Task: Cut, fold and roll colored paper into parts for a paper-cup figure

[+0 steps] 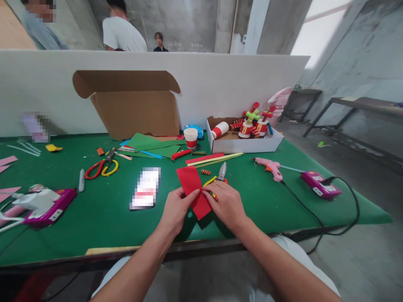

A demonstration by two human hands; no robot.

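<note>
A strip of red paper (189, 178) is held over the front of the green table, slanting down to the right. My left hand (176, 208) pinches its left side, thumb on top. On the opposite edge, the fingers of my right hand (227, 204) grip the same paper, close to my left thumb. Just behind my right hand lie scissors (223, 171) with yellow and red handles, partly covered by it. A small striped paper spring (205, 172) rests beyond the red paper. To the left is a phone-like flat object (145, 188), its face blurred.
A pink glue gun (270, 167) lies at right, its cord running to a purple power strip (320, 185). Behind stand a paper cup (191, 137) and a white box (247, 146) of paper-cup figures. Red-and-yellow-handled scissors (101, 167) and green paper (147, 144) lie left. People stand beyond the white partition (201, 92).
</note>
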